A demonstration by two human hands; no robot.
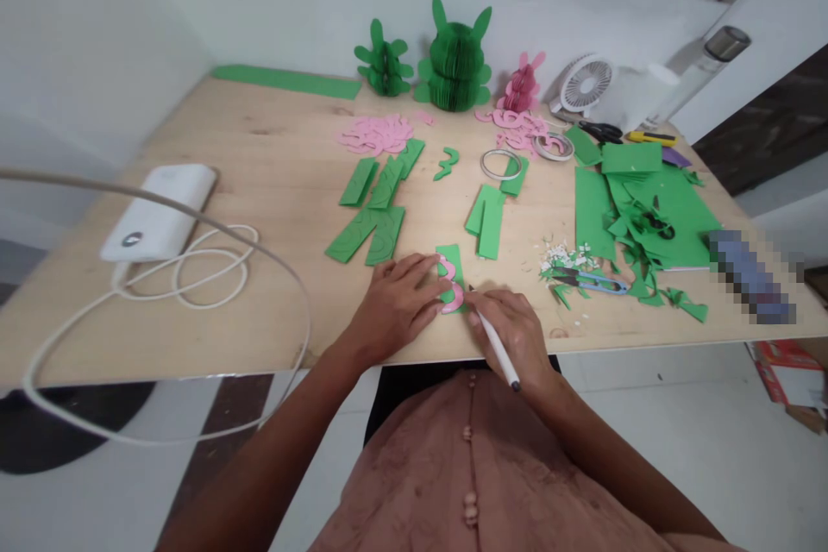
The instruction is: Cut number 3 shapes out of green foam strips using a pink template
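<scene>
A pink curved paper shape (pixel 454 299) like a 3 lies on a green paper strip (pixel 449 254) near the table's front edge. My left hand (pixel 399 304) rests flat with fingers spread, its fingertips on the pink shape. A white pen (pixel 497 343) with a dark tip is in my right hand (pixel 514 332); the tip points at the right edge of the shape. Left of them are folded green strips (pixel 366 235) with drawn curves. Above lies a green cut-out curve (pixel 446 163). More plain green strips (pixel 490 226) lie to the upper right.
A power bank (pixel 161 209) with a looping white cable is at the left. Pink cut-outs (pixel 375 134) and paper figures (pixel 456 69) stand or lie behind. At the right are green scraps (pixel 647 233), blue snips (pixel 599 281), tape rolls (pixel 555 147) and a fan (pixel 586 84).
</scene>
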